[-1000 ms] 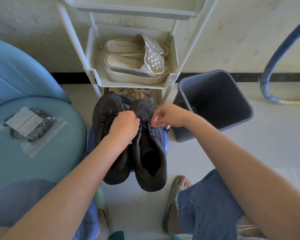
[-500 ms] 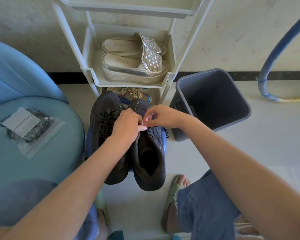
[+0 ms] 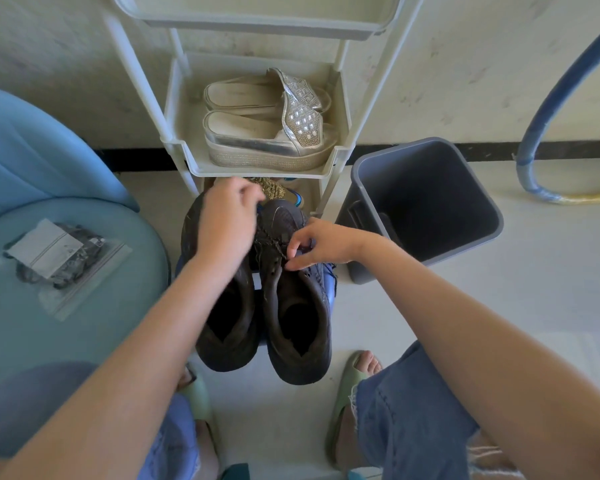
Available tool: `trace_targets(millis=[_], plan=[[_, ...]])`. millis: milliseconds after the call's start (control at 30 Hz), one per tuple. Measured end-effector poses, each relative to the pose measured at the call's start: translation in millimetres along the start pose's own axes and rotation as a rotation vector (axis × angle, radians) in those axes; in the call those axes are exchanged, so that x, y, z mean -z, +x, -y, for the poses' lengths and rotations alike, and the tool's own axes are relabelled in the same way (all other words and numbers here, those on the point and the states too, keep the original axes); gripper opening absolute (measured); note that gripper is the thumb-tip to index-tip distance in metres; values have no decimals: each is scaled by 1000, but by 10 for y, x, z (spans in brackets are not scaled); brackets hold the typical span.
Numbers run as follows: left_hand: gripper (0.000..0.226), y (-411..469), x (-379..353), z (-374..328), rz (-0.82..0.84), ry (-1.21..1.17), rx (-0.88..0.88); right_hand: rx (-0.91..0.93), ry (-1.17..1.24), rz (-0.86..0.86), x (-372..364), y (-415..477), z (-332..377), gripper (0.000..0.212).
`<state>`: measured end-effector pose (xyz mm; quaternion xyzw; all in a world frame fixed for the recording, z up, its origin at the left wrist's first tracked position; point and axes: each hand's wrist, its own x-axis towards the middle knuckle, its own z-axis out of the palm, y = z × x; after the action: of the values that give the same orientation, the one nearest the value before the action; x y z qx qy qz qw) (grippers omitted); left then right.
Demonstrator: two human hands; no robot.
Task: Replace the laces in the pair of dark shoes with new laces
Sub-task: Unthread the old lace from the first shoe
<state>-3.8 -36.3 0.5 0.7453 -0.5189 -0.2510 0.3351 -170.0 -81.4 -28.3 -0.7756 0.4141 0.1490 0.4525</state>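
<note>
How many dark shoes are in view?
2, side by side before the rack: the left shoe, partly under the left hand; the right shoe, its lace pinched by the right hand. None seems hidden.

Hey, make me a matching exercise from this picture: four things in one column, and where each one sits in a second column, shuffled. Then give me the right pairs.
Things
1. silver sandals
2. plastic bag
3. grey bin
4. dark shoes

Places
A. on the floor, to the right of the white rack
B. below the left hand and right hand, which grip a lace
C. on a shelf of that rack
D. on the blue-green seat at the left

Pairs: 1-C, 2-D, 3-A, 4-B
</note>
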Motion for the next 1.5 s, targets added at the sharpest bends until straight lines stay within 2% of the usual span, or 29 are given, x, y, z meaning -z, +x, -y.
trace_targets(millis=[100,200,300,367,433,600,700,800,900,967,1033,1100,1133,1167,1200,1233,1300,1367,1433,1500], plan=[[22,-122,-188,-39,133,265,-264,66,-140,-166,-90,74,95,12],[38,-190,-234,51,215,495,-320,67,113,-309,-16,73,118,10],[28,-185,-238,78,270,466,-292,107,323,-343,52,-11,88,10],[26,-143,-238,83,330,538,-279,129,323,-305,59,-25,77,11],[27,-103,-252,115,389,590,-259,120,188,-224,34,-2,70,16],[21,-99,-241,155,285,499,-309,37,-87,-49,19,45,42,39],[27,-145,-278,103,396,641,-292,47,-133,-39,14,41,54,42],[21,-142,-337,101,458,760,-229,34,-190,-36,-22,34,51,53],[23,-125,-361,94,538,758,-160,24,-179,-38,-24,14,48,53],[23,-135,-352,70,488,740,-204,19,-160,-36,4,-12,41,50],[24,-98,-306,79,265,516,-150,8,-125,-32,33,-44,26,48],[26,62,-89,98,-52,-96,167,-6,-55,-14,53,-67,25,44],[26,150,58,104,-154,-395,331,-8,-34,-3,57,-73,27,44],[25,228,175,144,-251,-582,418,-10,-30,7,59,-71,29,44],[24,290,255,172,-277,-573,413,-15,-37,13,53,-65,29,45],[22,304,281,174,-236,-440,350,-21,-48,11,41,-54,32,45],[21,204,184,127,-31,-96,182,-20,-63,-36,2,-36,39,39],[28,77,-15,99,157,137,100,-5,-37,-140,-36,-11,40,26],[39,-37,-168,89,265,287,41,5,34,-259,-71,18,49,12],[42,-73,-228,116,357,290,1,4,83,-349,-94,54,55,10]])
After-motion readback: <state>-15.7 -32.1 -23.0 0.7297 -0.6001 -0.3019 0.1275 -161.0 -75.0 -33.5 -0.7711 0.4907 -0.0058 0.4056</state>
